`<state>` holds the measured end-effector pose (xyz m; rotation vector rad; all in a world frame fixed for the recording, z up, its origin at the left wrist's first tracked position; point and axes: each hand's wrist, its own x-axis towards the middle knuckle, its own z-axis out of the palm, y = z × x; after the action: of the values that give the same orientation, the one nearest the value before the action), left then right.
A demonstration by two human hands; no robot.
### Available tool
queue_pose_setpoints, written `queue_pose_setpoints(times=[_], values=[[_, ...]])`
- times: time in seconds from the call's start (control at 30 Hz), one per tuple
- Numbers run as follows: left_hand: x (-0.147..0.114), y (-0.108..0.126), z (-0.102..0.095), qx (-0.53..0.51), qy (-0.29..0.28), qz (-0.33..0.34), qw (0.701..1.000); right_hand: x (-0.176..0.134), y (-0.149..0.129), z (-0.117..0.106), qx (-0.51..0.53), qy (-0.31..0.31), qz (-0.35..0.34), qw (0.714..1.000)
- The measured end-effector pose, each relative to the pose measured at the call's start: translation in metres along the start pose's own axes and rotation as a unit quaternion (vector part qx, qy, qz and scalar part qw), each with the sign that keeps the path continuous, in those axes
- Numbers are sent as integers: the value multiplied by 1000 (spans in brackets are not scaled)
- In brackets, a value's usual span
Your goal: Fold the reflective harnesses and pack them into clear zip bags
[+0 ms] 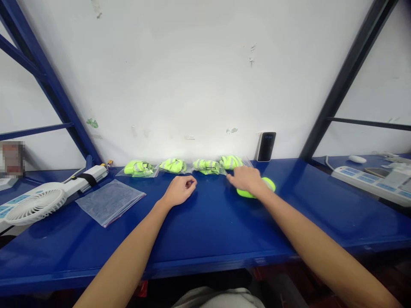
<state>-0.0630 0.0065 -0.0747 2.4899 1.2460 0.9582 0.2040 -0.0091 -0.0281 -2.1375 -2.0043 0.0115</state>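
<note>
Left hand (179, 191) is curled into a loose fist. Neon-yellow bundle (269, 184) on the bench (208, 231) is partly covered by the palm-down right hand (246, 177); finger grip can't be told, kinda blurry.

Rounded lime-green item (270, 184) (partly hidden) on tabletop (205, 231)

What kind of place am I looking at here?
Likely a workstation in a workshop or small warehouse: there's a blue table flanked by metal posts, a row of bagged neon-yellow bundles, and a power strip off to the right.
</note>
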Motion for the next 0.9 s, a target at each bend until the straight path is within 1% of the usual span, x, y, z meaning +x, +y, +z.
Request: queue_pose_setpoints(times=[0.07,0.13,0.17,0.2,0.23,0.27,0.3,0.33,0.47,0.53,0.63,0.73,0.8,0.83,0.9], values=[[0,5,2,-23,-16,0,1000,-19,-34,9,18,44,-87,995],[0,10,3,-70,-29,3,997,-35,-61,15,93,85,-161,979],[0,11,2,-99,-24,2,995,-40,-70,16,149,108,-201,962],[1,11,1,-124,-9,-3,992,-43,-75,17,205,135,-252,936],[1,11,0,-143,12,-12,990,-43,-77,16,248,157,-315,903],[2,9,-1,-153,34,-24,987,-43,-75,15,273,167,-372,871],[2,7,-3,-156,51,-39,986,-41,-71,14,286,170,-413,848],[2,4,-5,-155,57,-52,985,-39,-64,12,294,170,-419,842],[0,-3,-8,-146,25,-69,987,-31,-35,11,324,187,-336,864],[-1,-3,-8,-134,16,-62,989,-30,-28,12,328,189,-320,868],[-2,1,-6,-121,-6,-43,992,-28,-28,15,284,150,-323,890],[-1,6,-3,-142,-22,-42,989,-23,-32,19,247,110,-326,906],[1,7,-1,-171,-10,-48,984,-19,-31,23,264,94,-309,909],[2,7,0,-189,6,-48,981,-17,-30,25,283,87,-294,909],[5,6,0,-229,57,-45,971,-12,-28,28,337,74,-263,901]])
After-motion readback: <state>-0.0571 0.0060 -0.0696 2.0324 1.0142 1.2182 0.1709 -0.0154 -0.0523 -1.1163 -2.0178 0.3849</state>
